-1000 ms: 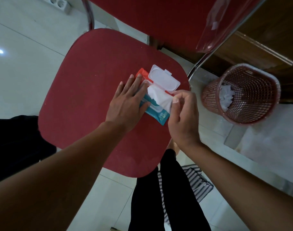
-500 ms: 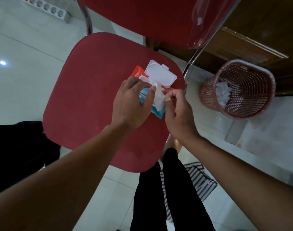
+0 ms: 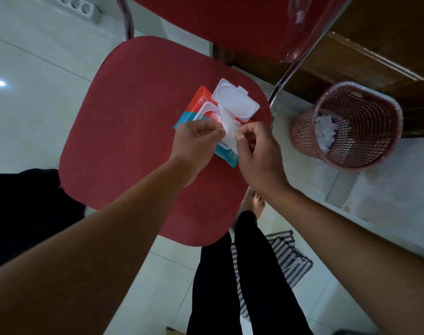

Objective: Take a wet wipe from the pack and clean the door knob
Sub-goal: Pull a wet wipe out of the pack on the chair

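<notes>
Both hands have lifted off the pack; left hand and right hand pinch the wet wipe. Pack's printing is unreadable, partly hidden.

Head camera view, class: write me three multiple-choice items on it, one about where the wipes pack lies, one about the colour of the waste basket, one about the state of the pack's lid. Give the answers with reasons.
1. Where does the wipes pack lie?
A. in the basket
B. on the red chair seat
C. on the floor

2. What colour is the mesh waste basket?
A. red
B. blue
C. green

3. What is the state of the pack's white lid?
A. shut
C. torn off
B. flipped open

Answers:
1 B: the pack rests on the seat, beneath both hands.
2 A: its mesh wall is red, with white wipes inside.
3 B: the lid stands folded back, and a wet wipe comes out of the opening, pinched by the left hand and the right hand.
</notes>
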A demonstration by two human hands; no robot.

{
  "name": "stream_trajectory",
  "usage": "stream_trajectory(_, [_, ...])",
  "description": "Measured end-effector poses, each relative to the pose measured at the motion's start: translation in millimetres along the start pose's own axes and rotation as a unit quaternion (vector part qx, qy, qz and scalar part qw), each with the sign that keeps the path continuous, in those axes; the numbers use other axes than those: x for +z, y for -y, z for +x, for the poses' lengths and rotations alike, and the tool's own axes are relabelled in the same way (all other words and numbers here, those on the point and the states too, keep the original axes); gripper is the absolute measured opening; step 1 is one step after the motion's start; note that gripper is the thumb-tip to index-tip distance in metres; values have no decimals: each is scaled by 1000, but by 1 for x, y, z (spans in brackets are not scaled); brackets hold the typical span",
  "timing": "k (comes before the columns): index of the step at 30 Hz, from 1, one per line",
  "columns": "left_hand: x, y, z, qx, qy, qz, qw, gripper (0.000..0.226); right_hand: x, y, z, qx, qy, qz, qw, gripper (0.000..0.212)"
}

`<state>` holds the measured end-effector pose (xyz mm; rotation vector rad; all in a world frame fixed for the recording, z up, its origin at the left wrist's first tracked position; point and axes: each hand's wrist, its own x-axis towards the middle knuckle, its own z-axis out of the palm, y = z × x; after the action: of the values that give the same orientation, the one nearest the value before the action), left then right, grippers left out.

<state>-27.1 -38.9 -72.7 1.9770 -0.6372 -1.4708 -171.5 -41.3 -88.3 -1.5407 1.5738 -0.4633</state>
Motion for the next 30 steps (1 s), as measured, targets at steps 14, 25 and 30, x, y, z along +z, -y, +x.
stream_trajectory(14, [-1,-1,-1,-43,-47,-74,995,15,-3,5,3,-15,-75,5,997,7])
stream_trajectory(25, [-5,-2,-3,-34,12,-22,999,11,0,-2,-2,-30,-4,-32,999,14])
stream_trajectory(30, [-6,-3,-4,-45,17,-52,997,28,1,7,-1,7,-33,14,999,10])
